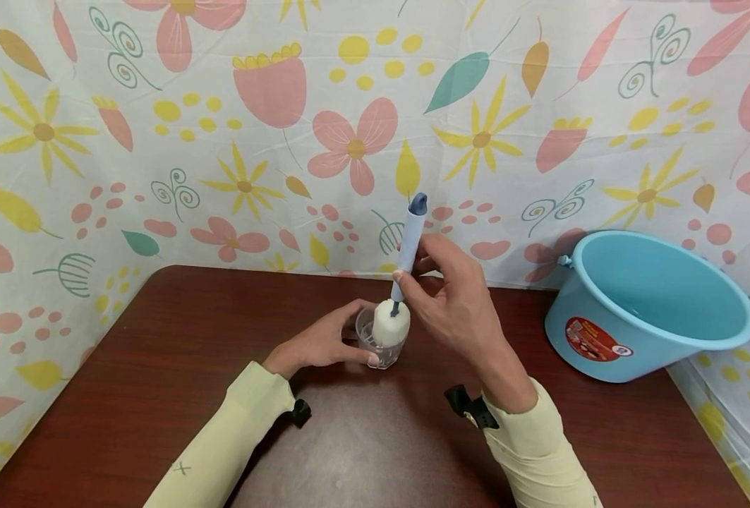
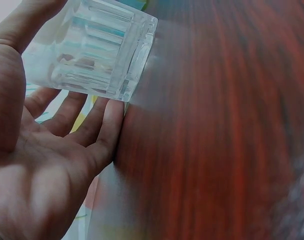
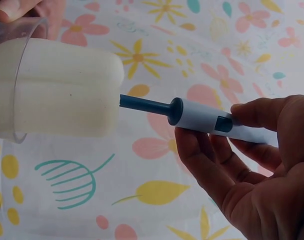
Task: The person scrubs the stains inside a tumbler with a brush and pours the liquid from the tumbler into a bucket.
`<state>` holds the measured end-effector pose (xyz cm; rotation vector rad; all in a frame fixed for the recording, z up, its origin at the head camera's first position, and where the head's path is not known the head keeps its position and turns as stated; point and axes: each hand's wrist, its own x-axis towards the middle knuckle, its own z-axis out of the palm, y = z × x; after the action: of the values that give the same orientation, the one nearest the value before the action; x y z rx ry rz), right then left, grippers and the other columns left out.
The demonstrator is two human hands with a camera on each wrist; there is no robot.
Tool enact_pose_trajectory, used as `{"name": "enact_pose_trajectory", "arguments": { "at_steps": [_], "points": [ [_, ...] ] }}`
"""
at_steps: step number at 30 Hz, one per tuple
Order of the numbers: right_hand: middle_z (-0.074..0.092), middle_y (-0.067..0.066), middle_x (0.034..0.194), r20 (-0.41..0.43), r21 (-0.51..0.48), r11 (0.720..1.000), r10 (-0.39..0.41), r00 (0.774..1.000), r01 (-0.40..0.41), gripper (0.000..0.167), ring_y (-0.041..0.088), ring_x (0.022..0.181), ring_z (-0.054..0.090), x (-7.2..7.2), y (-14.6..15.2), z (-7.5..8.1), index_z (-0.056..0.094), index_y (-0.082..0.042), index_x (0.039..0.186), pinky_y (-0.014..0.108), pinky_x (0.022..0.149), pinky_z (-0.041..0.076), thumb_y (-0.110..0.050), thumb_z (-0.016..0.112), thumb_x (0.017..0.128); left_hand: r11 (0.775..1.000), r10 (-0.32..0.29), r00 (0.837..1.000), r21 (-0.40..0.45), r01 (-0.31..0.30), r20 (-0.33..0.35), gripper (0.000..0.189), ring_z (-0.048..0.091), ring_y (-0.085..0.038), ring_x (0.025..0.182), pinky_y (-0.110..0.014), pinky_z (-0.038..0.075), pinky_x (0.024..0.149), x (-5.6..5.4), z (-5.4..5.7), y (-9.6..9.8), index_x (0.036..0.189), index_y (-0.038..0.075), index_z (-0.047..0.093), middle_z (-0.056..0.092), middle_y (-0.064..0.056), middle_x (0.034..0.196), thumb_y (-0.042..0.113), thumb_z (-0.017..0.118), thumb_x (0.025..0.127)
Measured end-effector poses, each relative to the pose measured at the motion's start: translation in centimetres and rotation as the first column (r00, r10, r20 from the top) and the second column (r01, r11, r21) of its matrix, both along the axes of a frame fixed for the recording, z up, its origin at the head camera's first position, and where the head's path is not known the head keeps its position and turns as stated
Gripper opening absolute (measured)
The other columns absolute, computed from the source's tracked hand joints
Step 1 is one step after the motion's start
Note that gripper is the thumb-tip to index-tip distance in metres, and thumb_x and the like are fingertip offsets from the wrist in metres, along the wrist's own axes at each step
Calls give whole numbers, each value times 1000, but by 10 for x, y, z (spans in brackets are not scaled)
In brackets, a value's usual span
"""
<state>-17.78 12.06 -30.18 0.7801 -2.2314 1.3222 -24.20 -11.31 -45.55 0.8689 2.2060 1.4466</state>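
Note:
In the head view my left hand (image 1: 320, 340) grips a small clear glass (image 1: 385, 358), thumb at the near side and fingers round the far side. A cup-cleaning sponge brush (image 1: 410, 243), with a pale blue handle and dark blue tip, stands almost upright above it. My right hand (image 1: 460, 300) pinches the handle between thumb and fingers. The brush's white sponge head (image 3: 67, 90) is partly inside the glass, with its upper end above the rim. The left wrist view shows the ribbed side and thick base of the glass, close over the tabletop.
A light blue bucket (image 1: 559, 331) with a red label stands at the right of the dark wooden table (image 1: 127, 367). Behind the table hangs a white cloth (image 1: 432, 28) printed with flowers and leaves.

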Motion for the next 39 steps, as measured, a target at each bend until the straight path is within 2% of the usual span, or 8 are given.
{"name": "enact_pose_trajectory", "arguments": {
  "at_steps": [4,11,22,31,39],
  "points": [
    [69,-1,114,5,-2,1000,-4,1000,4,37,14,88,70,1,0,1,69,-15,129,32,78,64,-1,77,95,1000,0,1000,4,0,7,79,59,-17,129,-41,52,108,0,-1,-1,153,24,45,59,1,143,25,91,88],
    [69,2,115,22,-16,1000,5,1000,-5,38,15,88,70,3,0,1,70,-15,128,32,80,64,-1,79,94,1000,-7,1000,15,7,2,78,60,-16,127,-39,53,106,1,-1,-1,152,25,46,60,1,141,25,91,88],
    [69,-1,109,14,-6,1000,-8,1000,8,35,15,86,71,5,-1,2,70,-15,127,34,78,64,-5,80,95,1000,-11,1000,21,11,-2,79,60,-16,128,-39,52,107,0,-1,-1,153,24,46,59,2,142,24,91,87],
    [72,3,108,94,-60,998,-10,996,16,26,18,88,73,-1,2,0,71,-13,120,35,81,64,-5,78,96,1000,-9,1000,23,9,-2,77,60,-16,127,-41,51,108,1,0,-1,151,25,47,61,2,140,24,91,88],
    [73,2,110,117,-69,997,-21,993,29,31,19,91,74,-2,4,0,70,-12,125,37,83,64,-5,79,96,1000,-8,1000,24,8,4,77,59,-16,127,-41,51,107,2,1,-1,151,27,47,59,2,140,25,91,87]
  ]
}}
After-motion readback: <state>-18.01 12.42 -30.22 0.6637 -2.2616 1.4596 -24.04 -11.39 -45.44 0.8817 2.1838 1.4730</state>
